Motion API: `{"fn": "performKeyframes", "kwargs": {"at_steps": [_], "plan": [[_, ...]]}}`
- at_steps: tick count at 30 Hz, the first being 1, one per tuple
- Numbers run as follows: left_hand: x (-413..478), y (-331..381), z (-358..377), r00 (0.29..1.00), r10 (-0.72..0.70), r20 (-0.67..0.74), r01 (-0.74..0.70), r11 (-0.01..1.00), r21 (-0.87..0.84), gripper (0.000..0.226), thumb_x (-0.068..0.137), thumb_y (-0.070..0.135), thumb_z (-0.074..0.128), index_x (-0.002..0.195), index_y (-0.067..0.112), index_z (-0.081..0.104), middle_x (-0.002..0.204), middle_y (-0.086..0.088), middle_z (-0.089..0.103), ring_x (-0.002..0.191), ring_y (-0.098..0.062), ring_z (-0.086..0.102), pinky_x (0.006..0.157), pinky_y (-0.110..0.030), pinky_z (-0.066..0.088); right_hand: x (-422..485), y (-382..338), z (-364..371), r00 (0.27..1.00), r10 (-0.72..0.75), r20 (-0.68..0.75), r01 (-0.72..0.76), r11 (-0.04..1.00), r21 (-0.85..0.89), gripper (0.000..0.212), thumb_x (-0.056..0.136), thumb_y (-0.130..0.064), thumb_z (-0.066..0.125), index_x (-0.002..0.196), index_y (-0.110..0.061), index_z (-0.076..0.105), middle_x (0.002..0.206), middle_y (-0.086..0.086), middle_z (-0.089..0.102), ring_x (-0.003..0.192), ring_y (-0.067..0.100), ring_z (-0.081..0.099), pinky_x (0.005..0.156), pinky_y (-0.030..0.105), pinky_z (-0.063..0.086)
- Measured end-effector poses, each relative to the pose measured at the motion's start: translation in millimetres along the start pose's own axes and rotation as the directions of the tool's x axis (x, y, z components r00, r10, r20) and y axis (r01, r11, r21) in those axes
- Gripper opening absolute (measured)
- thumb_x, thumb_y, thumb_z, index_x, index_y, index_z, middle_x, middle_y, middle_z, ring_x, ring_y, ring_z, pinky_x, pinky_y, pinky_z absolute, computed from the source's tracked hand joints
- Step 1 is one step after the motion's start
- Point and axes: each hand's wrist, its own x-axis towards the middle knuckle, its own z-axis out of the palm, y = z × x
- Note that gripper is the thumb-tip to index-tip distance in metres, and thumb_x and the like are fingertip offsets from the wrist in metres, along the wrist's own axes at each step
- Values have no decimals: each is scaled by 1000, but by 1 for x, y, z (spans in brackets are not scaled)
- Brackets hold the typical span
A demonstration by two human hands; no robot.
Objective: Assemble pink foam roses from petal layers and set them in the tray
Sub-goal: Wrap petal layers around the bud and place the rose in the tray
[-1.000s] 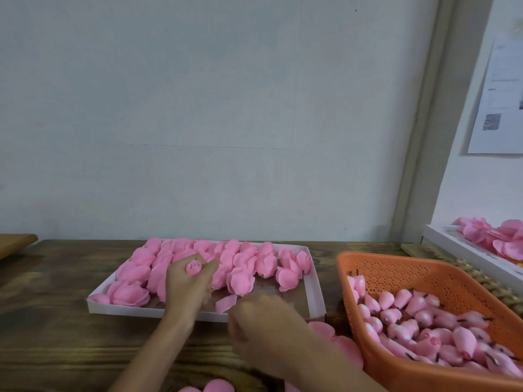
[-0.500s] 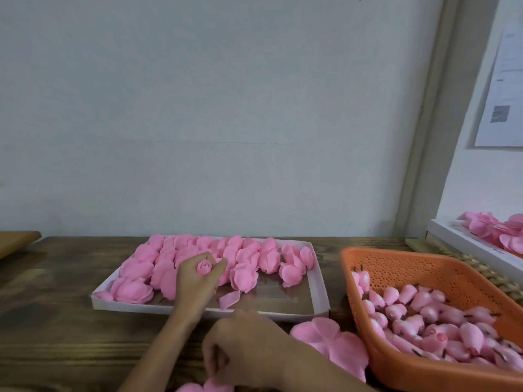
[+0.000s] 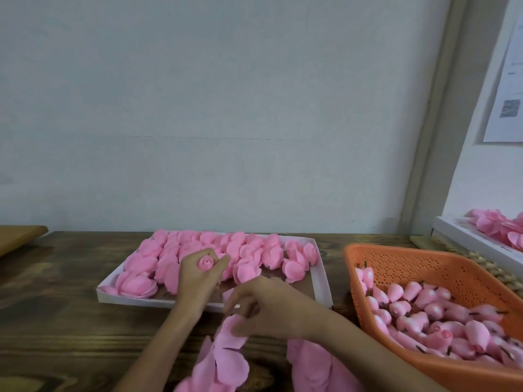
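Wooden table [image 3: 56,321]: tray [image 3: 127,297], basket [image 3: 424,267], petals [image 3: 223,366].

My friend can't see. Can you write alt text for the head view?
The left hand holds a pink rosebud over a white tray of foam roses while the right hand pinches a petal layer. An orange basket holds buds.

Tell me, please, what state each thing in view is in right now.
Left hand, gripping a bud.
Right hand, pinching a petal layer.
Tray, partly filled with roses; near right corner bare.
Basket, holding loose buds.
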Motion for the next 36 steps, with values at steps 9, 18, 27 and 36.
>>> {"fn": "performKeyframes", "kwargs": {"at_steps": [9,18,27,36], "plan": [[-2,4,-9,995,76,58,-70,994,-86,42,89,5,76,55,22,55,46,3,49,43,-13,47,42,-19,43,9,13,8,975,165,-152,-103,931,351,7,93,-21,76,90,-15,75,92,12,77,71,26,73,68,36,62],[-5,7,-11,994,26,104,-9,987,-158,33,94,30,71,64,19,71,56,-13,66,43,-17,58,43,-23,48,11,21,5,801,536,-267,-3,450,893,24,102,-16,51,126,-14,53,118,14,72,95,25,77,77,34,65],[-12,12,-4,980,-19,196,54,983,-175,9,81,30,83,80,22,81,76,-6,79,69,-22,77,57,-21,59,14,31,19,772,561,-301,-91,565,820,24,97,-15,57,115,1,59,119,26,66,109,34,70,95,50,59],[-14,11,-1,976,-48,215,94,973,-210,7,82,17,83,87,14,80,82,-6,80,76,-21,78,62,-25,62,16,33,21,778,546,-310,-83,579,811,20,94,-15,62,99,4,58,115,29,66,113,40,65,101,56,54]]}}
